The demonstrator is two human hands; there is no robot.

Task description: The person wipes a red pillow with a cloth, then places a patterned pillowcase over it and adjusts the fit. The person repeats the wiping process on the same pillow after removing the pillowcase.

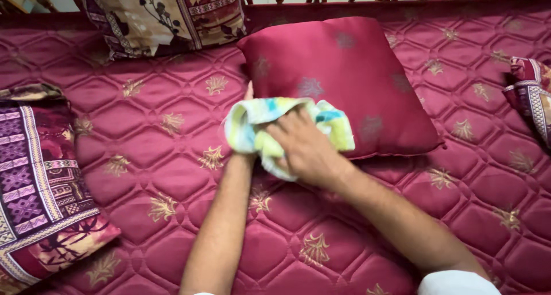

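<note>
We see a pale cloth (261,125) with blue and yellow patches bunched against the near left edge of a crimson cushion (344,77). The right hand (304,148) lies palm down, fingers curled into the cloth. The left hand (248,94) is mostly hidden beneath it; we cannot tell its grip. Both forearms reach from the near edge over the quilted red cover (155,157).

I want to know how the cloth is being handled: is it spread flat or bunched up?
Bunched up. The cloth sits crumpled under the right hand against the red cushion.
</note>
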